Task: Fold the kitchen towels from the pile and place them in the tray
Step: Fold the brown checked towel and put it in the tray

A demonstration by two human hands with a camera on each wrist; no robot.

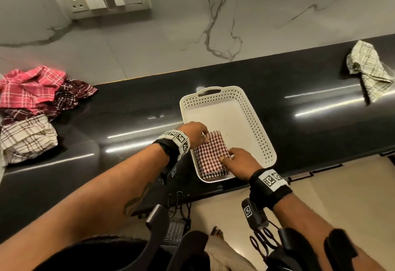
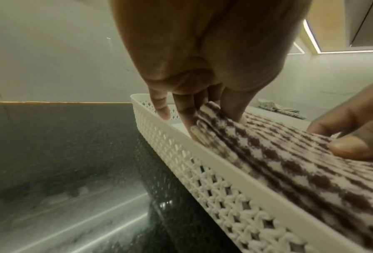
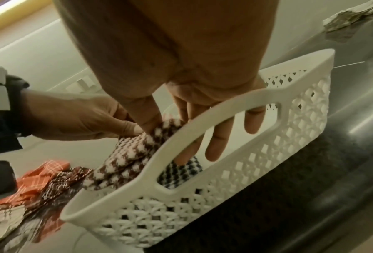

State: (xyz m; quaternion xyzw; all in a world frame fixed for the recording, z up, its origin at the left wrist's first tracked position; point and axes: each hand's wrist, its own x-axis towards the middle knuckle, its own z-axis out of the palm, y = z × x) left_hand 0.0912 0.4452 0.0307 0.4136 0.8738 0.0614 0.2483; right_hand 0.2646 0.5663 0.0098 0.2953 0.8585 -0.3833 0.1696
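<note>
Towel [image 1: 210, 155], folded and checked, sits in the tray's [image 1: 259, 129] near end, its corners pinched by the left hand [image 1: 195, 132] and right hand [image 1: 240, 161]; a careless release could let the layers spring open.

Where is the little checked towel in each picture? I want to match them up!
Head: the folded checked towel lies low in the middle, in the near end of the white tray, a hand at each end.
Left wrist: right side, pinched by the fingers.
Right wrist: centre-left, behind the tray handle.
Shared landmark: the white tray's lattice wall.
</note>
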